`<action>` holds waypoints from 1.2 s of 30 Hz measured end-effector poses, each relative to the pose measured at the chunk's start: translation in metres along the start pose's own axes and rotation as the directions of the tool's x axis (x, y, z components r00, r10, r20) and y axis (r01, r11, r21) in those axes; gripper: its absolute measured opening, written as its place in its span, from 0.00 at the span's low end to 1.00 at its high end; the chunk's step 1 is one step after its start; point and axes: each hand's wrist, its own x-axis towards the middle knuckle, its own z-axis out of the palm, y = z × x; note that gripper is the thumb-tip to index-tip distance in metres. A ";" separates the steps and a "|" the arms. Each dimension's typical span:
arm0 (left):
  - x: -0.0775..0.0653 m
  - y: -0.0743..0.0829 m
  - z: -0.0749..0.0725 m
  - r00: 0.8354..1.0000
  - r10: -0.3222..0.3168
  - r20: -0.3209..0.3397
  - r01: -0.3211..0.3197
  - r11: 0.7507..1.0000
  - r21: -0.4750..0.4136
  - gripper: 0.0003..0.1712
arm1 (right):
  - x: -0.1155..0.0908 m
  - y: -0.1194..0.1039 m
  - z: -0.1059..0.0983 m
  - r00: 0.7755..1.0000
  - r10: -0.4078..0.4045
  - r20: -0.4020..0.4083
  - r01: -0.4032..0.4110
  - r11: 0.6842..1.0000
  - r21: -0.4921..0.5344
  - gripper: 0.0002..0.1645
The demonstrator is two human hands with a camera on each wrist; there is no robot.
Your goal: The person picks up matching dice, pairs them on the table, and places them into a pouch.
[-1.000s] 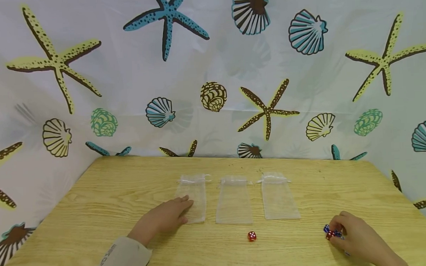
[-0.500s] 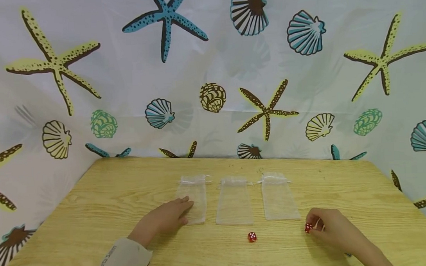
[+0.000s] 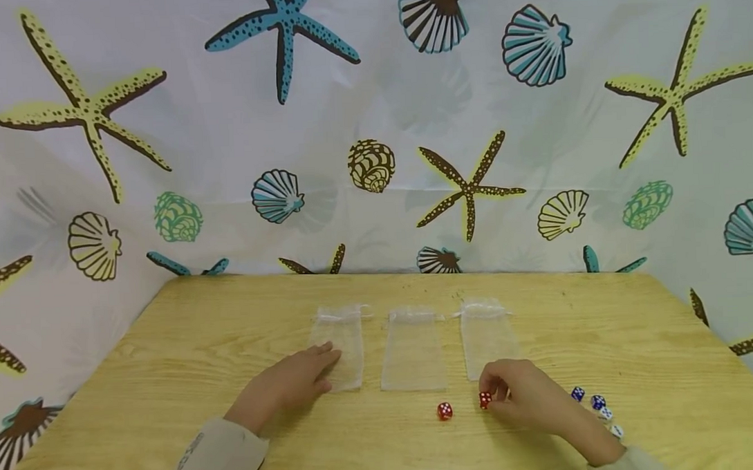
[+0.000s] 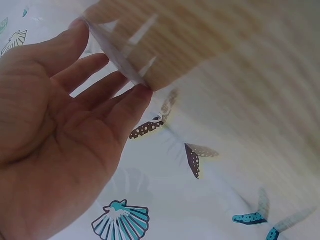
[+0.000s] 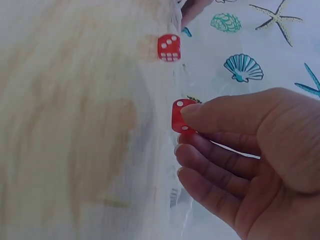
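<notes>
My right hand pinches a red die between thumb and fingertips, low over the table in front of the right-hand mesh bag. In the right wrist view the thumb covers part of that held die. A second red die sits on the table just to its left. My left hand rests with fingers extended on the lower left part of the left drawstring bag, which is sheer and white. Two more such bags, a middle bag and a right bag, lie flat beside it.
Behind my right wrist lie a blue die, another blue die, a white die and a second white die. The wood-grain table ends at a cloth backdrop printed with shells and starfish.
My right hand has picked the red die out of the cluster at right and carried it left, close to the other red die. My left hand stays on the left bag.
</notes>
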 end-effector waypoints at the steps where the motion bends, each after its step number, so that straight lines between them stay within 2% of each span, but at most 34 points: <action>1: 0.001 0.000 0.000 1.000 0.003 -0.005 -0.003 1.000 0.004 0.31 | 0.002 -0.001 0.001 1.000 -0.008 0.003 0.008 1.000 0.002 0.09; 6: 0.003 0.002 -0.002 1.000 0.029 -0.010 -0.028 1.000 0.004 0.31 | 0.006 -0.006 0.007 1.000 -0.017 0.018 0.017 1.000 0.011 0.11; 26: 0.004 0.001 -0.002 1.000 0.025 -0.003 -0.025 1.000 0.011 0.30 | 0.012 -0.008 0.015 0.997 -0.005 0.075 0.003 0.999 0.036 0.11; 36: 0.003 0.001 -0.003 1.000 0.030 -0.002 -0.030 0.999 0.012 0.30 | 0.010 -0.008 0.005 0.998 0.002 0.059 -0.003 1.000 0.018 0.10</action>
